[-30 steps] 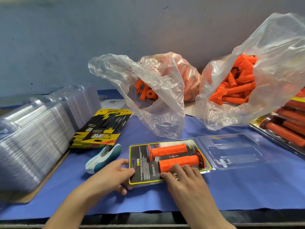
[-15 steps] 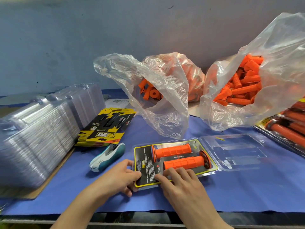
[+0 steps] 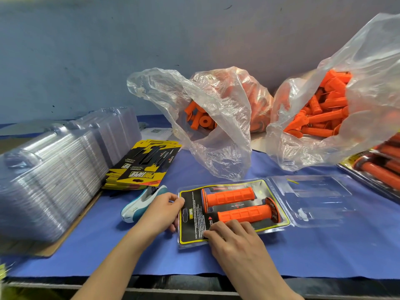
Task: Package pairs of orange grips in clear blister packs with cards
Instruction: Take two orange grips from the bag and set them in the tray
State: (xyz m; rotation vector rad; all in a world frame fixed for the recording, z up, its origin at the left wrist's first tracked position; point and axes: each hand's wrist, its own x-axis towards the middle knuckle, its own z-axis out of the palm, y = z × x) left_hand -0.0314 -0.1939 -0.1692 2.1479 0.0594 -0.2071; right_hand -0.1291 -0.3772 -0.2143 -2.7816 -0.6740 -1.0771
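An open clear blister pack (image 3: 320, 200) lies on the blue mat, its lid half spread to the right. In its left half sits a black and yellow card (image 3: 192, 221) with two orange grips (image 3: 229, 197) (image 3: 244, 213) lying side by side on it. My left hand (image 3: 161, 210) pinches the pack's left edge, thumb on top. My right hand (image 3: 233, 237) presses its fingertips flat on the card just in front of the near grip.
Two clear bags of loose orange grips (image 3: 201, 120) (image 3: 320, 118) stand behind. A stack of cards (image 3: 142, 167) and a long stack of blister shells (image 3: 49, 172) lie left. A teal and white stapler (image 3: 140, 204) lies beside my left hand. Finished packs (image 3: 381, 167) sit far right.
My right hand slid left along the card's front edge, off the near grip. My left hand kept its hold on the pack's left edge.
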